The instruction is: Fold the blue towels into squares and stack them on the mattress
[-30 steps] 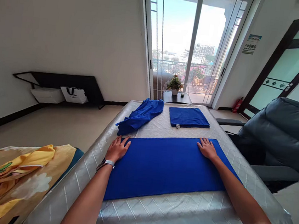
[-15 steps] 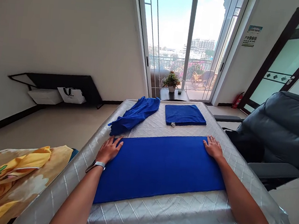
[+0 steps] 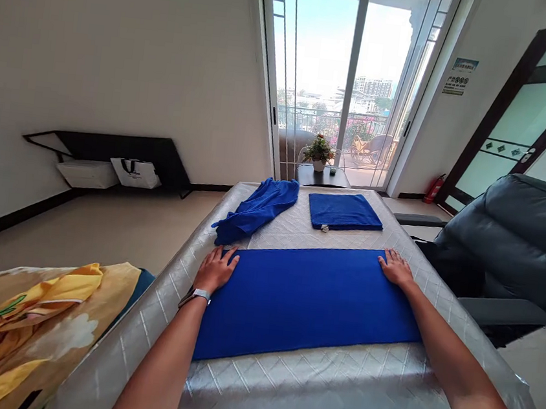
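A blue towel (image 3: 308, 306) lies flat as a long strip across the silver quilted mattress (image 3: 332, 380). On its far left corner rests my left hand (image 3: 216, 268), palm down with the fingers extended; a watch band circles that wrist. My right hand (image 3: 396, 269) lies flat with spread fingers on the far right corner. Beyond the strip, a crumpled blue cloth (image 3: 257, 209) sits at the left and a neatly folded blue towel (image 3: 345, 211) with a small white tag at the right.
A dark armchair (image 3: 533, 238) stands close on the right. Yellow patterned bedding (image 3: 60, 319) is at the lower left. Behind the mattress is a small table (image 3: 324, 179) with a potted plant (image 3: 319, 152). A black rack (image 3: 113, 148) lines the left wall.
The view has shifted slightly, so the scene sits a little further right. Both hands stay flat on the towel's far corners, and the towel looks much the same.
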A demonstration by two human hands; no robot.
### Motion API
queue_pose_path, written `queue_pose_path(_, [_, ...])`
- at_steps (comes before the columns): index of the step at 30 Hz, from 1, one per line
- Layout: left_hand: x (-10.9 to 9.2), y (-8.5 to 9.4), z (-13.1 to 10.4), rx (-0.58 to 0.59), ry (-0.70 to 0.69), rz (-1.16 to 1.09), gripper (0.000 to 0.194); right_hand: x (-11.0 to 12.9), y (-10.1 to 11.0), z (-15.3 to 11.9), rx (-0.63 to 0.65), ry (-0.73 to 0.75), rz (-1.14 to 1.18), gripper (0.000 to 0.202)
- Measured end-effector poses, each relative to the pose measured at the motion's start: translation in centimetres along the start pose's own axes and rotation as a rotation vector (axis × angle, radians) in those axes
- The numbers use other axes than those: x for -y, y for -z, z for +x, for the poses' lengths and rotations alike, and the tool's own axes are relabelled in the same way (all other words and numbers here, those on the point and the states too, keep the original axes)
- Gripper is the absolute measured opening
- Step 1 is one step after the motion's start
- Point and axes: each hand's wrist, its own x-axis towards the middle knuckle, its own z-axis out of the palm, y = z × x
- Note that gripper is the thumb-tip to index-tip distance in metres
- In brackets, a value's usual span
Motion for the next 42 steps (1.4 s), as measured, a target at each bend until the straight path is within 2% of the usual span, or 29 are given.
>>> queue_pose_path(3, [0.0, 0.0, -0.2, -0.006, -0.004, -0.004, 0.06, 1.1, 1.3, -0.7, -0.004, -0.021, -0.008, 0.067])
queue_pose_path(5, [0.0, 0.1, -0.2, -0.008, -0.008, -0.006, 0.06, 3.0, 2.0, -1.5, -0.044, -0.005, -0.012, 0.065])
queue_pose_path(7, [0.0, 0.1, -0.3, -0.012, -0.008, -0.008, 0.059, 6.0, 2.3, -2.5, -0.086, 0.063, -0.007, 0.063])
queue_pose_path(9, [0.0, 0.2, -0.3, -0.018, -0.006, -0.01, 0.059, 10.0, 2.0, -3.9, -0.106, 0.184, 0.009, 0.061])
queue_pose_path(12, [-0.1, 0.3, -0.4, -0.022, -0.005, -0.011, 0.059, 16.7, 0.8, -6.1, -0.101, 0.383, 0.045, 0.061])
queue_pose_path(14, [-0.1, 0.3, -0.4, -0.021, -0.003, -0.009, 0.059, 20.3, -0.1, -7.4, -0.067, 0.514, 0.097, 0.065])
queue_pose_path(17, [-0.1, 0.3, -0.3, -0.017, -0.002, -0.001, 0.058, 22.9, -1.0, -8.2, 0.01, 0.614, 0.152, 0.071])
queue_pose_path(19, [-0.1, 0.3, -0.3, -0.011, -0.004, 0.004, 0.058, 22.2, -1.2, -7.9, 0.035, 0.609, 0.148, 0.072])
queue_pose_path(21, [-0.1, 0.3, -0.2, -0.007, -0.007, 0.008, 0.058, 19.8, -1.1, -6.9, 0.031, 0.561, 0.12, 0.072])
queue_pose_path(28, [0.1, 0.1, 0.1, -0.002, -0.01, 0.015, 0.06, 5.2, -0.3, -2.0, -0.021, 0.204, 0.034, 0.07])
queue_pose_path(31, [0.3, -0.1, 0.4, 0.003, -0.019, 0.023, 0.06, 1.1, -0.6, -0.5, -0.055, 0.096, 0.009, 0.07])
queue_pose_path(34, [0.4, -0.3, 0.5, 0.01, -0.026, 0.043, 0.061, -0.1, -1.1, 0.2, -0.067, 0.081, 0.007, 0.071])
queue_pose_path(38, [-0.1, -0.1, 0.3, -0.023, -0.025, 0.097, 0.063, 0.2, -1.3, 0.3, -0.073, 0.076, 0.036, 0.072])
queue_pose_path(42, [-1.4, 0.8, -0.6, -0.216, -0.026, 0.127, 0.064, 0.2, -1.0, 0.1, -0.081, 0.078, 0.057, 0.072])
